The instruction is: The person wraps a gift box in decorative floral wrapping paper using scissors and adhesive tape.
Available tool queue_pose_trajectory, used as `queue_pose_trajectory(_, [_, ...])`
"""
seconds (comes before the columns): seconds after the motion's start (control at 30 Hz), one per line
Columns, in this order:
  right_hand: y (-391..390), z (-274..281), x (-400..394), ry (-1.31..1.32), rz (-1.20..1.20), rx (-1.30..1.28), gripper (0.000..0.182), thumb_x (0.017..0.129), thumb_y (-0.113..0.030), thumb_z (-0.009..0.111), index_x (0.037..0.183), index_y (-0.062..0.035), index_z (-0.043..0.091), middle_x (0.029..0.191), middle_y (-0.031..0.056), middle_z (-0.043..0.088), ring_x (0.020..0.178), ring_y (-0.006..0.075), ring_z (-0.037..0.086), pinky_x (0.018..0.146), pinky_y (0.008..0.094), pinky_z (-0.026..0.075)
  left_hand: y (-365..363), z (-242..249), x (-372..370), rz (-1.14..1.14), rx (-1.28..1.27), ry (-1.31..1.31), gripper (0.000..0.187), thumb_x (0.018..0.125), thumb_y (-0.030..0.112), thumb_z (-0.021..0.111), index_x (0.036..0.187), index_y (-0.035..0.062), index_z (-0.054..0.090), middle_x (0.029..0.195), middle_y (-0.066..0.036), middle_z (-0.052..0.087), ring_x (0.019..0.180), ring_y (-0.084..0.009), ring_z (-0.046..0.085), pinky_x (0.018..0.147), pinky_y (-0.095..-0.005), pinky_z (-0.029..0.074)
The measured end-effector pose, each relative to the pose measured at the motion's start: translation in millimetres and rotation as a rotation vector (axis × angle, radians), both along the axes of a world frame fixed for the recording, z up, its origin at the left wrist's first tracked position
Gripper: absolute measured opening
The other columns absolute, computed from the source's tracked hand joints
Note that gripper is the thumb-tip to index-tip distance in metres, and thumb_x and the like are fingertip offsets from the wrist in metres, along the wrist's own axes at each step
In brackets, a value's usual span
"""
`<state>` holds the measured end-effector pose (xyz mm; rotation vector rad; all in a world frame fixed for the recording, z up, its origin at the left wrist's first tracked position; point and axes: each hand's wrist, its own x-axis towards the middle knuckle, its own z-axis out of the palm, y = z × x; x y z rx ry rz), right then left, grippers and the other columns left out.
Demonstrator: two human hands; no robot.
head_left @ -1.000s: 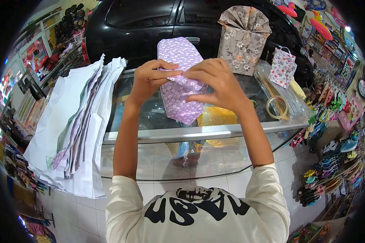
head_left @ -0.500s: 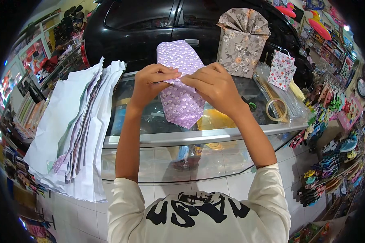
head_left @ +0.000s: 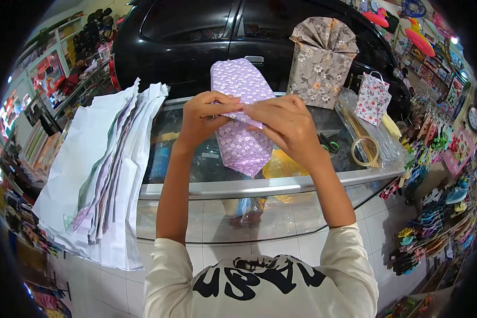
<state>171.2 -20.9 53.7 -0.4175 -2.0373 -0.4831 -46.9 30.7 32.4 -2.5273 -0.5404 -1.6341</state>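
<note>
A purple parcel [head_left: 237,78] of wrapping paper with white flowers lies lengthwise on the glass counter. A folded strip of its paper crosses the middle, raised between my two hands. My left hand [head_left: 206,117] pinches this fold from the left side, fingers closed on the paper. On the right, my right hand [head_left: 287,127] grips the same fold with thumb and fingers close to the left fingertips. The parcel's lower end narrows to a creased point near the counter's front edge. My fingers hide part of the fold.
Stacked wrapping-paper sheets [head_left: 87,159] overhang the counter [head_left: 217,187] at left. Behind right stand a grey floral gift bag [head_left: 320,74] and a small floral bag [head_left: 372,99]. A tape roll [head_left: 365,151] and scissors [head_left: 331,143] lie at right. A black car [head_left: 191,58] is behind.
Both hands have shifted slightly along the purple fold, and the right hand has turned, its fingers now reaching flatter across the paper. The whole view has moved slightly.
</note>
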Motion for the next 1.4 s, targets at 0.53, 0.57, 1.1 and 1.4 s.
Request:
queue_pose_trajectory(0.53, [-2.4,-32.8,-9.4,0.388,0.158,-0.005,0.023,0.063,-0.011,0.08,0.082,-0.009,0.068,0.111,0.0104,0.059,0.102,0.0276,0.054,0.084,0.0369,0.043,0.1,-1.0,0.6,0.016,0.022,0.01,0.04,0.059,0.0,0.073,0.095,0.0177,0.074,0.088,-0.002,0.068,0.085,-0.0168,0.064,0.073,-0.0268,0.05])
queue_pose_trajectory(0.57, [-0.9,-32.4,-9.8,0.404,0.211,-0.028,0.023,0.063,-0.01,0.08,0.082,-0.0089,0.068,0.111,0.0104,0.059,0.102,0.0273,0.054,0.084,0.0367,0.043,-0.5,-1.9,0.4,0.015,0.014,0.011,0.04,0.059,0.0,0.073,0.095,0.0176,0.074,0.088,-0.002,0.068,0.085,-0.0167,0.064,0.073,-0.0268,0.05])
queue_pose_trajectory(1.1, [3.8,-6.4,0.2,0.049,0.172,-0.056,0.017,0.073,-0.011,0.07,0.088,-0.0061,0.066,0.083,0.005,0.064,0.08,0.0215,0.059,0.078,0.0335,0.042,-4.3,-0.8,-1.2,0.012,-0.003,0.032,0.042,0.058,-0.005,0.071,0.096,0.0144,0.073,0.091,-0.004,0.068,0.086,-0.0178,0.062,0.077,-0.0277,0.049])
queue_pose_trajectory(1.4, [15.8,-2.2,3.7,-0.151,0.061,0.125,0.027,0.074,-0.014,0.069,0.1,-0.007,0.066,0.082,0.0051,0.063,0.082,0.0199,0.059,0.074,0.0329,0.044,-7.4,0.8,-0.6,0.051,-0.01,0.061,0.037,0.06,-0.004,0.07,0.094,0.0082,0.073,0.092,-0.007,0.068,0.091,-0.0206,0.064,0.082,-0.03,0.051])
